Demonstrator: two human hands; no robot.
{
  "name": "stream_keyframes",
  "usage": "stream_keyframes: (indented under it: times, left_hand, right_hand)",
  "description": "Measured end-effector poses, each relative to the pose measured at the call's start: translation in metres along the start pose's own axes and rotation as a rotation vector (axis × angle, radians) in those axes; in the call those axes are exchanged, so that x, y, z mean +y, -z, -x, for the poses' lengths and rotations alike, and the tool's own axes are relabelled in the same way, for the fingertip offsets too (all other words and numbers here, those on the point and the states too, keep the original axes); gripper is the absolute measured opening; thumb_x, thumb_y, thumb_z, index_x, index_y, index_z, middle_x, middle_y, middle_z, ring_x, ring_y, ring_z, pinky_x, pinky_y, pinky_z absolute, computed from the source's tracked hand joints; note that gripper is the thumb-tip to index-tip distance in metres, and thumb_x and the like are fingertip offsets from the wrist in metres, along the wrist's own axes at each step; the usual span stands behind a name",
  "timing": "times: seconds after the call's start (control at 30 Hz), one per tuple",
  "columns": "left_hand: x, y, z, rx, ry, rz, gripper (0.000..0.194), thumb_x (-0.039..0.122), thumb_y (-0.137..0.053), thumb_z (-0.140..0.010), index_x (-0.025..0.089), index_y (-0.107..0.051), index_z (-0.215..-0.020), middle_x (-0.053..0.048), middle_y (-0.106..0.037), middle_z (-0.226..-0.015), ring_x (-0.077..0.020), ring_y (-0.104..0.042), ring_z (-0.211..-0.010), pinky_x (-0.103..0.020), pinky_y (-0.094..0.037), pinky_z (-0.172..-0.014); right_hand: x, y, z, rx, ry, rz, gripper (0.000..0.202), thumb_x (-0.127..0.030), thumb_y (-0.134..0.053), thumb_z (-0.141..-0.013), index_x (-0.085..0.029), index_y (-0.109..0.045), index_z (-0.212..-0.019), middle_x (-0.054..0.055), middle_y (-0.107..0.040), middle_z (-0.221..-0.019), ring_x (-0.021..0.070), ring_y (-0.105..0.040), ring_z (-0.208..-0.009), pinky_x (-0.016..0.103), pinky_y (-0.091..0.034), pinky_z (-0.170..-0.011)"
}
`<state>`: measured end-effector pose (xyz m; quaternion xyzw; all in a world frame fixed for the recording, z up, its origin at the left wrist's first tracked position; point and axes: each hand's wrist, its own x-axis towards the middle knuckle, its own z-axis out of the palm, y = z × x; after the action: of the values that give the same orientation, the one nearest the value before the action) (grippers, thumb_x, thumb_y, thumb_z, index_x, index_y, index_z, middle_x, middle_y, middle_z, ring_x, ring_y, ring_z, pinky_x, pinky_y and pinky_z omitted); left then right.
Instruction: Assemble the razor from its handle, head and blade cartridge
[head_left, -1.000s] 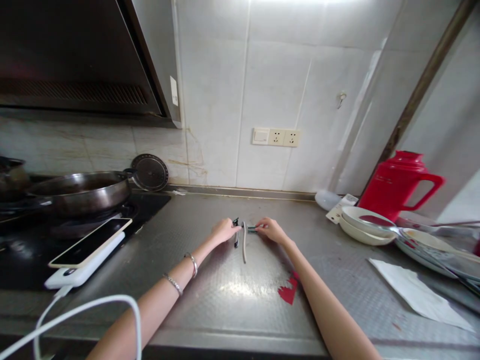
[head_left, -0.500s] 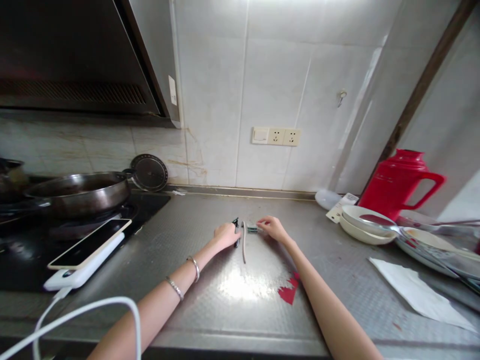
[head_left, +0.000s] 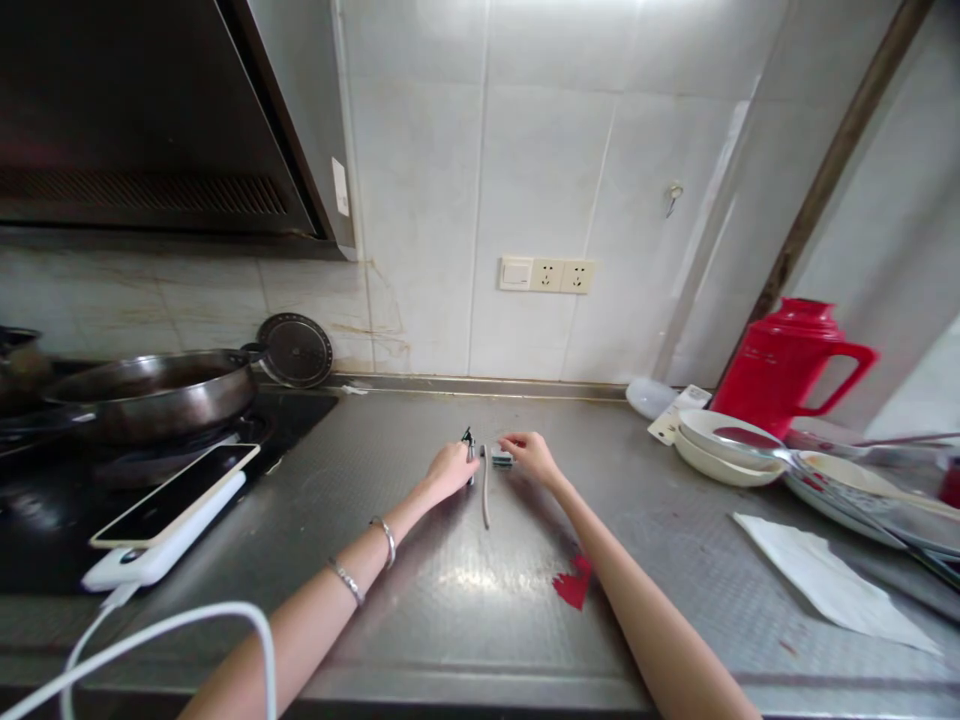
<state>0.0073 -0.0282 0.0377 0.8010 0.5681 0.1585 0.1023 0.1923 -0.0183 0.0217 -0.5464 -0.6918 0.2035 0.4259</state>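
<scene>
On the metal counter (head_left: 420, 620), my left hand (head_left: 451, 468) is closed around a small dark tool (head_left: 469, 440), too small to identify. A thin pale cord (head_left: 486, 500) lies lengthwise between my two hands. Just right of its upper end sits a small greenish-grey piece (head_left: 501, 457). My right hand (head_left: 529, 455) reaches over this piece, its fingertips at the top right edge; whether they grip it is too small to tell. A red paper-like scrap (head_left: 573, 585) lies near my right forearm.
At the left, a phone (head_left: 176, 495) rests on a white power bank (head_left: 157, 555) with a cable, beside a pan (head_left: 157, 400) on the stove. On the right stand a red thermos (head_left: 784, 365), stacked bowls (head_left: 727, 465) and a white paper sheet (head_left: 825, 580).
My right hand has moved slightly left, closer over the small greenish piece. My left hand keeps hold of the dark tool. The camera view has shifted slightly.
</scene>
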Motion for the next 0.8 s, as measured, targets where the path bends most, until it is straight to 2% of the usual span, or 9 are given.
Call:
stream_keyframes:
  times: [0.1,0.2,0.3,0.4,0.47,0.53,0.63,0.7,0.8]
  left_hand:
    - [0.005,0.001,0.000,0.065,-0.011,0.065,0.033,0.032,-0.044,-0.085,0.010,-0.066,-0.073,-0.012,-0.069,-0.074,-0.0171,-0.063,-0.070,-0.024,-0.041,-0.062]
    - [0.012,0.002,0.004,0.109,-0.061,0.101,0.033,0.033,-0.042,-0.087,0.011,-0.065,-0.078,-0.011,-0.069,-0.075,-0.0172,-0.063,-0.070,-0.024,-0.041,-0.063]
    - [0.019,0.002,0.010,0.106,-0.091,0.087,0.030,0.031,-0.041,-0.088,0.012,-0.064,-0.087,-0.012,-0.069,-0.083,-0.0181,-0.064,-0.076,-0.024,-0.042,-0.065]
    - [0.023,0.004,0.015,0.101,-0.088,0.033,0.030,0.033,-0.038,-0.089,0.013,-0.062,-0.092,-0.012,-0.069,-0.087,-0.0191,-0.065,-0.081,-0.025,-0.043,-0.067]
    - [0.025,0.007,0.018,0.119,-0.091,-0.015,0.035,0.037,-0.034,-0.091,0.015,-0.059,-0.095,-0.012,-0.068,-0.088,-0.0201,-0.065,-0.082,-0.026,-0.043,-0.067]
    - [0.027,0.011,0.020,0.136,-0.087,-0.063,0.039,0.042,-0.028,-0.092,0.016,-0.057,-0.097,-0.011,-0.068,-0.088,-0.0210,-0.065,-0.082,-0.027,-0.043,-0.068]
    - [0.029,0.015,0.022,0.117,-0.063,-0.133,0.042,0.045,-0.024,-0.092,0.018,-0.055,-0.097,-0.010,-0.068,-0.089,-0.0217,-0.065,-0.084,-0.029,-0.044,-0.070]
    - [0.030,0.016,0.023,0.085,-0.044,-0.168,0.043,0.046,-0.025,-0.092,0.018,-0.057,-0.096,-0.011,-0.068,-0.090,-0.0227,-0.065,-0.086,-0.030,-0.044,-0.071]
    - [0.029,0.012,0.024,0.028,-0.023,-0.193,0.046,0.048,-0.027,-0.090,0.016,-0.059,-0.096,-0.013,-0.068,-0.092,-0.0255,-0.064,-0.089,-0.032,-0.046,-0.072]
  right_hand:
    - [-0.019,-0.009,0.001,0.036,-0.221,-0.258,0.031,-0.039,-0.057,-0.076,-0.011,-0.068,-0.085,0.008,-0.068,-0.076,0.0145,-0.061,-0.063,0.020,-0.046,-0.047]
    - [-0.037,-0.017,0.006,0.004,-0.401,-0.541,0.035,-0.041,-0.062,-0.074,-0.013,-0.065,-0.094,0.007,-0.067,-0.081,0.0140,-0.063,-0.067,0.021,-0.051,-0.049]
    - [-0.047,-0.022,0.010,-0.037,-0.466,-0.654,0.031,-0.038,-0.067,-0.070,-0.014,-0.064,-0.090,0.004,-0.065,-0.072,0.0125,-0.062,-0.061,0.022,-0.053,-0.049]
    - [-0.048,-0.024,0.010,-0.006,-0.507,-0.648,0.026,-0.032,-0.070,-0.068,-0.014,-0.063,-0.085,0.001,-0.062,-0.062,0.0115,-0.060,-0.056,0.020,-0.052,-0.047]
    - [-0.045,-0.021,0.008,0.012,-0.504,-0.649,0.026,-0.031,-0.070,-0.068,-0.014,-0.062,-0.085,0.001,-0.063,-0.063,0.0114,-0.060,-0.057,0.019,-0.051,-0.048]
    - [-0.040,-0.011,0.004,0.034,-0.491,-0.656,0.027,-0.031,-0.070,-0.067,-0.014,-0.062,-0.087,0.003,-0.065,-0.070,0.0114,-0.062,-0.060,0.019,-0.051,-0.049]
    - [-0.027,0.016,-0.001,0.099,-0.478,-0.558,0.026,-0.033,-0.067,-0.070,-0.015,-0.061,-0.088,0.006,-0.067,-0.082,0.0107,-0.063,-0.066,0.017,-0.051,-0.053]
    - [-0.015,0.039,-0.001,0.125,-0.486,-0.445,0.025,-0.035,-0.064,-0.072,-0.014,-0.062,-0.086,0.007,-0.067,-0.082,0.0100,-0.064,-0.066,0.016,-0.050,-0.054]
    - [0.006,0.074,0.006,0.142,-0.527,-0.317,0.020,-0.031,-0.062,-0.072,-0.013,-0.063,-0.079,0.006,-0.066,-0.071,0.0087,-0.061,-0.055,0.017,-0.049,-0.050]
